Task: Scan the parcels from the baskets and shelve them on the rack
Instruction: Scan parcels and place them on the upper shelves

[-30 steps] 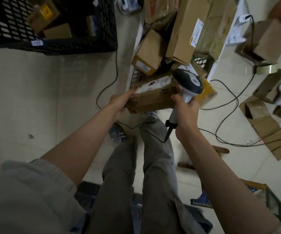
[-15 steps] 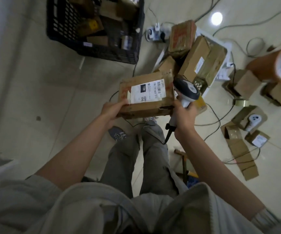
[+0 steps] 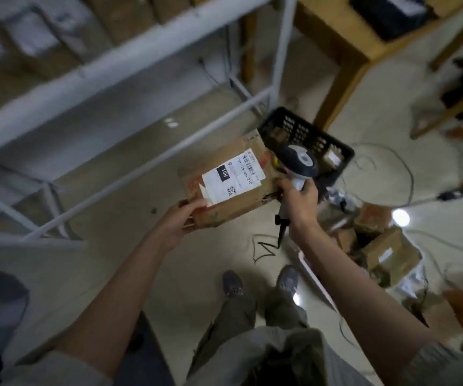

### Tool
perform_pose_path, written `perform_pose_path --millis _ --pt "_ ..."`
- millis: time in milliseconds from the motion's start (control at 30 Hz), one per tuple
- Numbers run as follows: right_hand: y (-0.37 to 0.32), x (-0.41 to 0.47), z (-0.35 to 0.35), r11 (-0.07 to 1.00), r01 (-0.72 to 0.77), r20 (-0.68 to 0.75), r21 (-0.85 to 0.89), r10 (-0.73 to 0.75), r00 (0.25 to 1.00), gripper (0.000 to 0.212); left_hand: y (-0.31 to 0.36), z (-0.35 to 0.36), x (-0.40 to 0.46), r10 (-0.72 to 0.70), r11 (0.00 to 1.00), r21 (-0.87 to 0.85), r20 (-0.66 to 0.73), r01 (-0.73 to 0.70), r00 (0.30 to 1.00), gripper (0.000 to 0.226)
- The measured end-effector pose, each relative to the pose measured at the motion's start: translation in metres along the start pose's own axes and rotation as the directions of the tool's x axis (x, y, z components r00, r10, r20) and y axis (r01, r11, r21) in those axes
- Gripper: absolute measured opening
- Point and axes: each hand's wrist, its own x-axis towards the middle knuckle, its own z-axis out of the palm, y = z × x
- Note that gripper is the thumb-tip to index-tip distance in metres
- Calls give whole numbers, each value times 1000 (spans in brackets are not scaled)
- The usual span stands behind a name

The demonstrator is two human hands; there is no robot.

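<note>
A brown cardboard parcel (image 3: 241,201) with a white shipping label facing up is held in front of me over the floor. My left hand (image 3: 179,224) grips its near left corner. My right hand (image 3: 298,200) grips the handle of a grey and white barcode scanner (image 3: 300,162), whose head sits just past the parcel's right edge; the fingers of that hand also touch the parcel's right side. The grey metal rack (image 3: 119,62) stands ahead on the left, with blurred parcels on its upper shelf. A black basket (image 3: 294,129) with parcels lies just beyond the scanner.
More cardboard parcels (image 3: 389,252) are piled on the floor at the right, among loose cables (image 3: 386,160). A wooden table (image 3: 344,45) stands at the back right. My feet (image 3: 261,280) are on the pale floor below the parcel.
My view has swung from the basket pile toward the rack. The parcel has come up with its label showing and moved with me, both hands keeping the same hold.
</note>
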Motion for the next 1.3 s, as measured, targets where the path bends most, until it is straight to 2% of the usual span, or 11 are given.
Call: perform_pose_path --millis 33,133,267,400,533,633,700,800,967,1167,1300 --pt "-15 -3 20 1000 23 38 -9 -22 999 36 10 -18 -11 30 999 -26 -1 -30 1000 62" --pt "-58 -15 87 993 116 170 -18 -111 979 28 35 -72 -49 118 984 -127 -80 -127 990 45" --pt "-123 -46 168 962 271 338 26 -263 904 20 62 -124 -92 236 918 -273 -210 -289 949 33" --pt "-166 -65 232 933 346 460 97 -350 816 21 87 -152 -131 302 845 -324 -366 -425 880 44" --pt "-187 -84 278 913 342 530 221 -407 744 34 114 -165 -153 361 723 -344 -550 -598 753 52" --pt "-192 -94 298 912 305 614 274 -410 675 43 136 -165 -159 401 619 -330 -647 -713 648 79" --pt "-196 -97 307 910 292 676 295 -414 610 48 150 -162 -159 375 573 -329 -709 -751 597 91" --pt "-203 -96 316 902 270 727 336 -430 535 53 168 -152 -154 329 507 -347 -768 -789 549 93" --pt "-212 -83 328 895 285 762 344 -443 472 63 181 -135 -144 268 471 -360 -811 -805 520 91" --pt "-213 -69 339 909 263 825 324 -408 391 62 180 -129 -142 240 451 -337 -846 -826 476 97" --pt "-214 -65 342 929 203 854 310 -366 371 61 180 -126 -147 221 462 -297 -874 -835 433 103"
